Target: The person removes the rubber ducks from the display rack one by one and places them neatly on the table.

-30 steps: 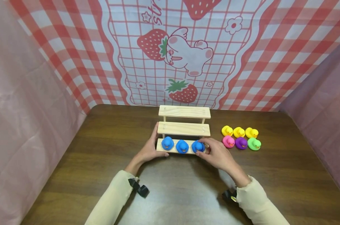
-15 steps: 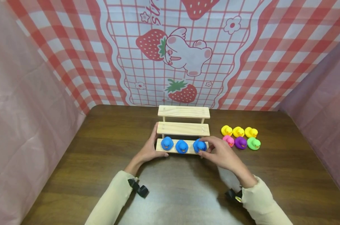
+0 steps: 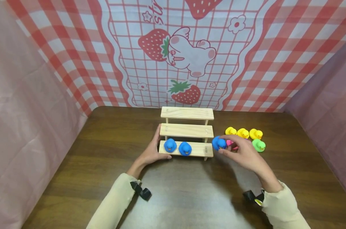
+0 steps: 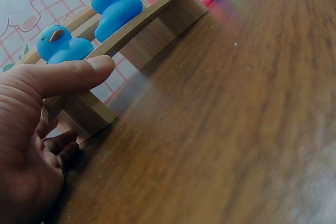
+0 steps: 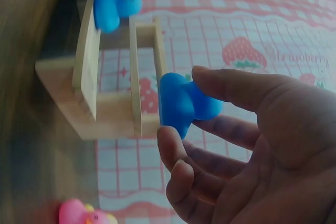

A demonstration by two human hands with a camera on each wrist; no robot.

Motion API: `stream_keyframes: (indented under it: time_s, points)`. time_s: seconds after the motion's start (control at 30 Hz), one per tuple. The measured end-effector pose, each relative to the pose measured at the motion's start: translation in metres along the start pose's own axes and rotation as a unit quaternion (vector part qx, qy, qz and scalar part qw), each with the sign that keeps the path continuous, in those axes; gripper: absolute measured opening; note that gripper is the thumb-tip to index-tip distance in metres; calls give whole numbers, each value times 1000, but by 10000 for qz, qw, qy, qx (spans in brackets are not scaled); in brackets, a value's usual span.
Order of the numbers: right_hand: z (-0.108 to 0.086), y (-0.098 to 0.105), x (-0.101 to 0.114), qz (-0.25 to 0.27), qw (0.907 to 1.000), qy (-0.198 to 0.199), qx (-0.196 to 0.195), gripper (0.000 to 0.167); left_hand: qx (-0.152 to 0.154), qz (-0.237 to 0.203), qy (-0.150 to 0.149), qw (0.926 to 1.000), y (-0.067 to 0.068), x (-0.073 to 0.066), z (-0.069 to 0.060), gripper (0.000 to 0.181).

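Note:
A three-step wooden display stand (image 3: pixel 187 131) stands on the table, and two blue rubber ducks (image 3: pixel 170 145) sit on the left and middle of its lowest step. My left hand (image 3: pixel 151 152) grips the left end of that step, thumb at the front edge. In the left wrist view, its thumb (image 4: pixel 97 69) lies along the step's edge, below the nearer duck. Just right of the stand, my right hand (image 3: pixel 245 156) pinches a third blue rubber duck (image 3: pixel 218 143). The right wrist view shows this duck (image 5: pixel 178 100) between thumb and fingers, apart from the stand.
Yellow rubber ducks (image 3: pixel 243 133) form a back row on the right of the table (image 3: pixel 110 143). In front of them are a green duck (image 3: pixel 259 145) and pink and purple ones, partly covered by my right hand. A strawberry-print cloth (image 3: pixel 190 63) hangs behind.
My right hand has slid the third blue duck rightward along the lowest step, then taken it off past the right end. The left hand stays in place on the stand.

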State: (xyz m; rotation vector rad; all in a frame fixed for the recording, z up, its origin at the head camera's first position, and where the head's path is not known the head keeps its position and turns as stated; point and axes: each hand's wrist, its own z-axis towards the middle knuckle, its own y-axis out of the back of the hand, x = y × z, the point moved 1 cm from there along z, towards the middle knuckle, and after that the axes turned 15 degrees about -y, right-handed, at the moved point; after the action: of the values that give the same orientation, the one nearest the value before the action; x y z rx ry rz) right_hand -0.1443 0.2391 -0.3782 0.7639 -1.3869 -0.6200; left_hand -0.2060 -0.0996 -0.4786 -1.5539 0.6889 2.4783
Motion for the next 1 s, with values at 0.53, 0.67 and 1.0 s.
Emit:
stream_keyframes:
  time_s: [0.53,0.67,1.0]
  points:
    - [-8,16,-36,-134,9996,-155,-196,47,-8,-25,-193,9998,1,11,-1,136]
    - [-9,16,-41,-114,9995,-274,-114,46,1,-31,-204,9998,1,11,-1,136]
    - [-9,14,-54,-175,9979,-587,192,46,28,100,-141,9998,0,11,-1,136]
